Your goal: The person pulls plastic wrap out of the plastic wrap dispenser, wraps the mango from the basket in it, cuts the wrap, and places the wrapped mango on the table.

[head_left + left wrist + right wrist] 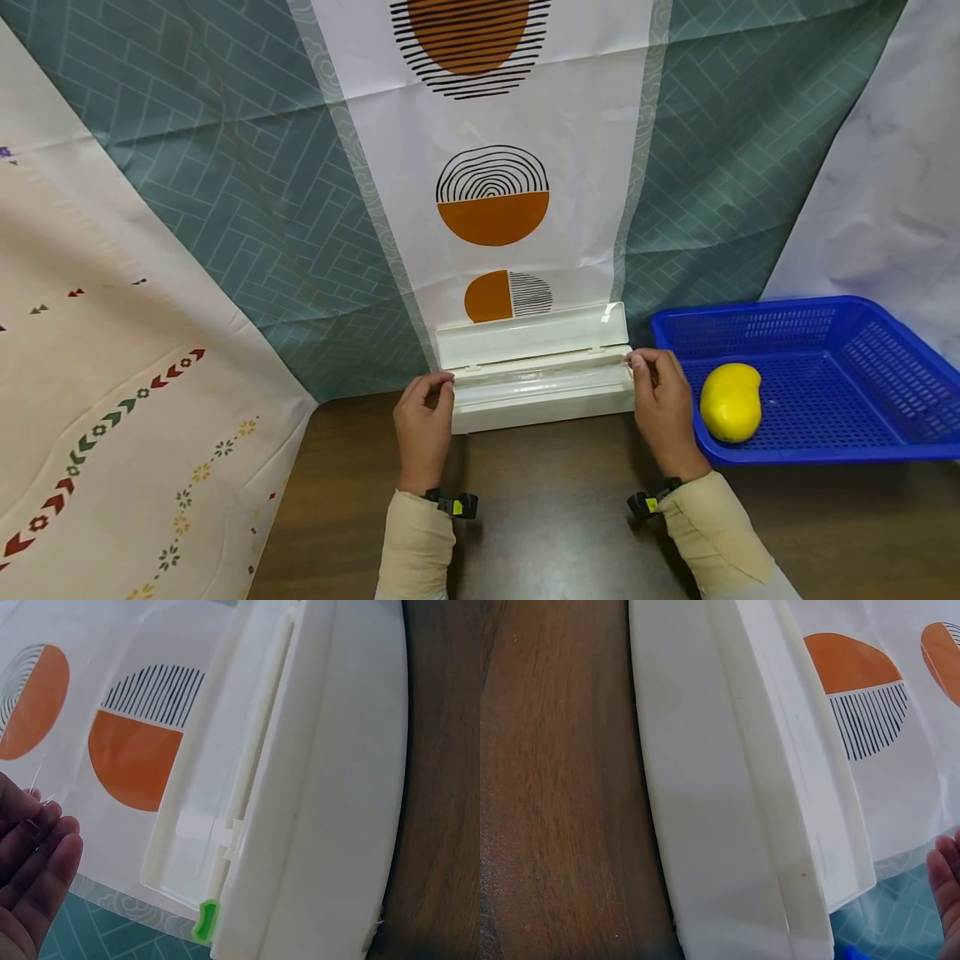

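A long white cling film dispenser (543, 407) lies on the table with its hinged lid (532, 333) raised. Clear cling film (540, 383) stretches across its opening. At the left end my left hand (426, 429) pinches the film's edge between thumb and fingers; the left wrist view shows a thin clear strand at its fingertips (49, 806). My right hand (663, 408) holds the opposite end of the film by thumb and forefinger. Only a few right fingers (946, 870) show in the right wrist view. A small green piece (205, 922) sits at the dispenser's end.
Right of the dispenser, close to my right hand, stands a blue plastic basket (825, 454) with a yellow mango (731, 402) in it. Behind hangs a patterned cloth (495, 117), near the raised lid. The brown wooden table (555, 533) extends toward me.
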